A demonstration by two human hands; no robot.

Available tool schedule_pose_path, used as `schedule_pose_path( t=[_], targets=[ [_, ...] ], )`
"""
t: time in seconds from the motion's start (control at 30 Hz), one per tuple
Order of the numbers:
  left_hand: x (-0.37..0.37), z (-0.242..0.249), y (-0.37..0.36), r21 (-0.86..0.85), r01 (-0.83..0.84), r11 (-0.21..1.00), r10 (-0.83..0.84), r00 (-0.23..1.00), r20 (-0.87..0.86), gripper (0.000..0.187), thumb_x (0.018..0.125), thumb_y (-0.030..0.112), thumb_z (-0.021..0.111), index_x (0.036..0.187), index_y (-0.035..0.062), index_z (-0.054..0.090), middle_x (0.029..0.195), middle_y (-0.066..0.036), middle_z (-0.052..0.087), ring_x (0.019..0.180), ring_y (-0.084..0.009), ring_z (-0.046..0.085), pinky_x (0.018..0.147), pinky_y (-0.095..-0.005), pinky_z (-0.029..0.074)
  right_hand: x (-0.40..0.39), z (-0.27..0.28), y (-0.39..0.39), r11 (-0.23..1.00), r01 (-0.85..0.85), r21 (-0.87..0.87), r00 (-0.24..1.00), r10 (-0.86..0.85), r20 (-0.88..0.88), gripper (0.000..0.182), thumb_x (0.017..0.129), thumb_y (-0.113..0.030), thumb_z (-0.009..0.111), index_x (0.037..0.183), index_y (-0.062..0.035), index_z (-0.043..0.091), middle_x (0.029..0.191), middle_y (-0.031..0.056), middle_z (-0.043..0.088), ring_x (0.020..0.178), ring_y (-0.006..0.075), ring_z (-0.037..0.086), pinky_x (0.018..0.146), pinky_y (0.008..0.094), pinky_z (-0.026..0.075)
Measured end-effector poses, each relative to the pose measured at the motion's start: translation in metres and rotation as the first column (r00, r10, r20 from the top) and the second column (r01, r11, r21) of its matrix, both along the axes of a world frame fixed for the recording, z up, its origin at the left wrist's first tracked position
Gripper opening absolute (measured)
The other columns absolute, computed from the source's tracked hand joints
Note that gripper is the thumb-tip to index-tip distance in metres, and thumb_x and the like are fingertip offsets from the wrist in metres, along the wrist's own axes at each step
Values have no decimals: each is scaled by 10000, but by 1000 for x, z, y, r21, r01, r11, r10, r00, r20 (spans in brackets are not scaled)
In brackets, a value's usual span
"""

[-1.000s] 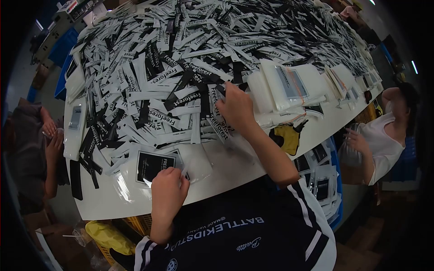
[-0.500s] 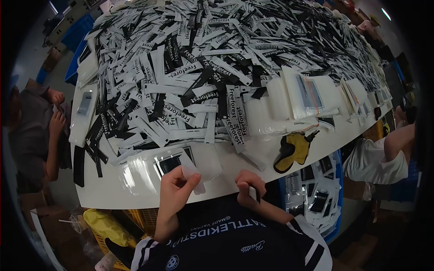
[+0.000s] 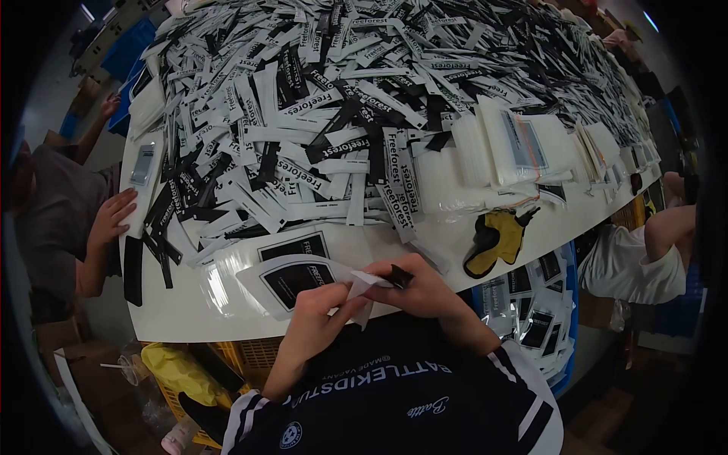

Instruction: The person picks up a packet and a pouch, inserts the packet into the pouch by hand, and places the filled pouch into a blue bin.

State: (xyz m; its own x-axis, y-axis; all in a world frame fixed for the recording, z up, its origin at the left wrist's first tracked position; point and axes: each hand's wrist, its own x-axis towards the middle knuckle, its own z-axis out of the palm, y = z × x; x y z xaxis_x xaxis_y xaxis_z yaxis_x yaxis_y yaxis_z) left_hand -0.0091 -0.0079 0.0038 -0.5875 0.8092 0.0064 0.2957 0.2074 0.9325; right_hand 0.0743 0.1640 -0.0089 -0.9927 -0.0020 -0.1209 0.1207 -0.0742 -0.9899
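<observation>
Hands and bag at the near edge of the table (image 3: 174,315), from left to right. A flat clear bag with a black panel (image 3: 292,246) lies on the table, partly behind a second, held one. This held "FREEFOREST" bag (image 3: 296,283) slants across the front, its broad end up and to the left, its long axis falling toward the person's middle. The left hand (image 3: 320,311), the nearer to its printed panel, has its fingers pinched narrow on the bag's right-hand end. Just right of the pinch, a pale folded edge stands up between the hands. The black strip packet (image 3: 399,276) comes next, mostly covered; its visible end seems to slant down to the right. The right hand (image 3: 423,288) holds it in curled fingers, almost touching the left. The governing relation appears to be packet to bag edge: the packet lies immediately right of it, and whether its hidden end is inside cannot be told. Farther right, a yellow-and-black cloth item (image 3: 497,243) rests on the table.
</observation>
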Motion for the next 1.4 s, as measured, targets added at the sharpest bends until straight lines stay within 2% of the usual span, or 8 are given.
schedule_pose_path(
  t=[0.23,0.3,0.37,0.63,1.03,1.13,1.23,1.4],
  targets=[
    [17,-11,7,196,-153,969,207,934,-291,134,699,-42,637,821,-11,592,870,-113,582,711,-260,599,598,-293,478,4,30,-24,952,136,273,983,-164,82,419,707,2,656,1111,19,547,952,111,630,839,147,600,756,286,479],
    [20,-14,9,229,-193,954,263,906,-332,155,677,-37,647,820,-9,592,869,-113,583,719,-265,601,608,-296,483,7,25,-32,853,267,448,963,-222,-152,449,680,-2,646,1114,-3,531,849,142,620,785,291,609,691,327,493],
    [22,-13,9,263,-227,938,316,873,-372,176,656,-32,658,818,-6,593,869,-114,585,727,-270,603,618,-299,487,5,22,-34,888,255,383,965,-208,-160,461,670,0,655,1116,5,535,857,137,617,791,287,610,702,330,492],
    [12,8,11,-73,-299,951,277,935,-221,194,665,24,631,834,-17,545,819,-142,536,680,-336,543,568,-351,445,1,-5,-42,673,391,628,872,-53,-487,483,618,-13,643,1085,60,544,767,138,600,645,251,571,548,338,459],
    [8,-12,8,197,-400,895,421,904,-79,330,606,-5,701,887,11,529,1029,-155,548,925,-313,567,734,-332,469,-8,17,-22,690,581,432,690,-135,-711,449,656,-10,645,1090,67,561,734,102,590,562,189,534,505,281,445],
    [-1,1,6,557,-324,764,616,623,-482,521,605,110,753,1033,79,459,1213,-165,449,1188,-313,417,953,-466,348,-5,27,-25,856,417,304,805,-193,-562,308,754,-8,616,1046,57,542,719,74,576,576,129,534,526,243,432],
    [1,15,-15,220,13,975,150,692,-706,573,612,221,756,1100,98,481,1211,-152,456,1198,-351,398,995,-527,286,7,11,-31,954,297,-28,871,-283,-401,232,812,-56,592,1002,16,481,710,42,554,612,78,530,546,209,411],
    [7,8,13,208,1,978,122,807,-577,854,497,247,822,1234,111,413,1165,-118,473,1128,-338,432,969,-525,287,26,5,-31,902,336,-271,916,-380,-128,279,808,-103,609,994,-29,414,728,4,537,646,57,521,565,197,403]
  ],
)
